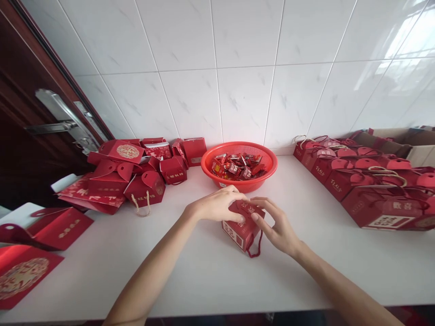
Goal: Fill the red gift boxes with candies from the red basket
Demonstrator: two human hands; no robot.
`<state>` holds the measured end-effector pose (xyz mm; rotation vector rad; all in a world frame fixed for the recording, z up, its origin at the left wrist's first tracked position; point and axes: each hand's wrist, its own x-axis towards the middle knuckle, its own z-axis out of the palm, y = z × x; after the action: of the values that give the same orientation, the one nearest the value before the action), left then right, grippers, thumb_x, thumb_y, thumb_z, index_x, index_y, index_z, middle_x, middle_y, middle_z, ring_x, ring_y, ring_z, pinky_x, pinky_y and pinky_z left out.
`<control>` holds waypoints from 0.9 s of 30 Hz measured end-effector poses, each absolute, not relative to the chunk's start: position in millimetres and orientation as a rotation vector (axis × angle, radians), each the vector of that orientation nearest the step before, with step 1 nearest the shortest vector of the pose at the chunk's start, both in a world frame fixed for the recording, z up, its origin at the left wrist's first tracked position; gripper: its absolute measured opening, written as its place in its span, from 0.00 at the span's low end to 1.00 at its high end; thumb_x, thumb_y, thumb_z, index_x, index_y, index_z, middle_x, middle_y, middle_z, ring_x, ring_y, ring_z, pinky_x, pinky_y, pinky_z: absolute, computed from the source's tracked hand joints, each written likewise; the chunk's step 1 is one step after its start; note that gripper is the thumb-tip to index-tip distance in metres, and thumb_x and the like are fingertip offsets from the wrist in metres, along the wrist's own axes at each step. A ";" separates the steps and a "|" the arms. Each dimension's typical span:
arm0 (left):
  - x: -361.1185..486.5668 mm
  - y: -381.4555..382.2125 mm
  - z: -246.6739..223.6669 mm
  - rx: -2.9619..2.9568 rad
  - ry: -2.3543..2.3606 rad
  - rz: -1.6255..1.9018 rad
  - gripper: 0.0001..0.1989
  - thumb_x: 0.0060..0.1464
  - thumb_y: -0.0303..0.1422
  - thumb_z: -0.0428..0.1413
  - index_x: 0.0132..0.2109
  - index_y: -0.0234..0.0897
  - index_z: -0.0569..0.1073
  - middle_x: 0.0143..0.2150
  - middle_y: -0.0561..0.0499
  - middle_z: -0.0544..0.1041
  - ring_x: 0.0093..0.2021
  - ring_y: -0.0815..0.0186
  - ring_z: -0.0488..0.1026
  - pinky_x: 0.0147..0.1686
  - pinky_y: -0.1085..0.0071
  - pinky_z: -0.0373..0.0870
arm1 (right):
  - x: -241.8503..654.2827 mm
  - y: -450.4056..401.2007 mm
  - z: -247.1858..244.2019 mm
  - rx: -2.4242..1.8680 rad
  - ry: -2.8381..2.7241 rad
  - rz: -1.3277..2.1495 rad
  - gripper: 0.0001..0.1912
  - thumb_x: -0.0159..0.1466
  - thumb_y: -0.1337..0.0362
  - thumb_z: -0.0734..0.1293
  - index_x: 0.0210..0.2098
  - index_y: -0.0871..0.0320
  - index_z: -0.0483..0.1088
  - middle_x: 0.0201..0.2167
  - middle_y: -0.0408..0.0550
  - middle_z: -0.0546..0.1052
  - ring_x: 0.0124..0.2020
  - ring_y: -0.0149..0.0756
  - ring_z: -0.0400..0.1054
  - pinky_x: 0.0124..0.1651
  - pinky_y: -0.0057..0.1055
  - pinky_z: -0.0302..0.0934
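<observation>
A small red gift box [236,230] with gold print and a dark red cord handle [254,249] rests on the white table, between both hands. My left hand [222,206] lies over its top from the left, thumb on the upper face and fingers along the far edge. From the right, my right hand [277,226] holds the top, its thumb on the flap and its fingertips at the far corner. The cord hangs down on the box's near right side. Just behind the hands stands a red plastic basket [239,182] holding wrapped candies [234,168].
Red boxes [110,181] are heaped on the left, with open ones [63,228] nearer the front. Rows of closed red boxes [367,203] stand at the right, before a cardboard carton [421,147]. A tiled wall [244,99] runs behind; a dark door [34,108] is at left.
</observation>
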<state>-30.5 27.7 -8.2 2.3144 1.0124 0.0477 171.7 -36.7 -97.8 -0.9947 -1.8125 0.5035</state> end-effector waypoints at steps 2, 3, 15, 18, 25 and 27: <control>-28.5 29.1 -12.6 2.307 0.996 0.053 0.26 0.51 0.46 0.61 0.56 0.46 0.71 0.57 0.47 0.67 0.55 0.56 0.67 0.50 0.65 0.65 | 173.4 -35.1 -97.6 -1.096 -1.710 0.557 0.16 0.71 0.53 0.59 0.49 0.55 0.69 0.46 0.53 0.76 0.45 0.41 0.72 0.46 0.38 0.69; -27.3 29.7 -14.6 2.302 0.994 0.059 0.25 0.51 0.47 0.61 0.55 0.45 0.71 0.56 0.47 0.68 0.54 0.56 0.68 0.49 0.65 0.65 | 174.8 -33.9 -97.4 -1.150 -1.671 0.576 0.17 0.71 0.51 0.58 0.48 0.55 0.69 0.45 0.53 0.76 0.43 0.40 0.73 0.45 0.38 0.69; -25.6 34.1 -22.5 2.303 1.076 0.119 0.22 0.52 0.53 0.58 0.47 0.44 0.71 0.45 0.50 0.72 0.48 0.57 0.69 0.42 0.67 0.65 | 198.3 -14.0 -96.0 -1.405 -1.614 0.993 0.27 0.67 0.39 0.55 0.40 0.57 0.69 0.29 0.47 0.78 0.37 0.41 0.73 0.44 0.37 0.63; -26.5 33.4 -22.7 2.283 1.137 0.106 0.25 0.50 0.56 0.57 0.49 0.46 0.72 0.45 0.48 0.69 0.45 0.58 0.70 0.40 0.67 0.67 | 203.5 -9.5 -100.7 -1.439 -1.618 1.027 0.30 0.66 0.37 0.55 0.38 0.58 0.69 0.27 0.46 0.78 0.35 0.41 0.73 0.43 0.37 0.63; -24.5 25.5 -19.8 2.313 1.202 0.142 0.25 0.50 0.56 0.57 0.48 0.46 0.73 0.43 0.48 0.69 0.43 0.57 0.71 0.41 0.65 0.68 | 209.7 -13.8 -83.6 -1.364 -1.661 1.354 0.29 0.65 0.38 0.57 0.36 0.58 0.68 0.25 0.47 0.79 0.33 0.42 0.76 0.47 0.40 0.63; -23.0 22.7 -19.8 2.324 1.225 0.148 0.24 0.51 0.55 0.57 0.49 0.45 0.72 0.44 0.47 0.69 0.43 0.56 0.71 0.42 0.63 0.68 | 213.2 -16.2 -76.7 -1.233 -1.637 1.505 0.27 0.63 0.40 0.63 0.43 0.59 0.68 0.29 0.47 0.79 0.34 0.41 0.76 0.48 0.41 0.65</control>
<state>-23.0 22.7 -19.8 2.3244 1.2246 0.1480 213.2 -16.2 -76.7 -1.2333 -1.6367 1.5049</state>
